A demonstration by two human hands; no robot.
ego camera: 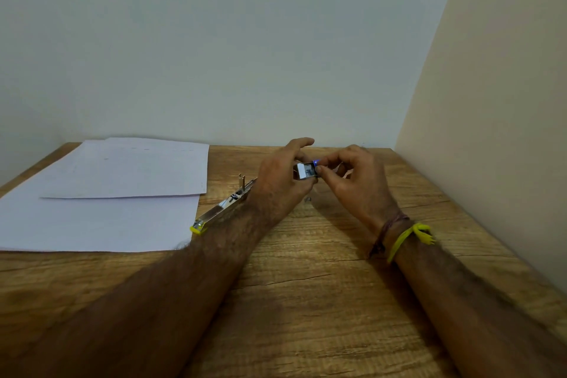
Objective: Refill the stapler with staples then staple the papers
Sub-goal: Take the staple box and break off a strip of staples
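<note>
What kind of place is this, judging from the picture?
Probably a plain desk in a room corner, at home or in an office. A wooden table meets bare walls, with loose papers and an opened stapler on it.

A wooden table [306,301] with a streaked brown grain fills the near part of the scene and runs to the far wall. That far wall [230,40] is plain pale grey-white, and a cream wall [491,101] stands along the table's right edge.
</note>
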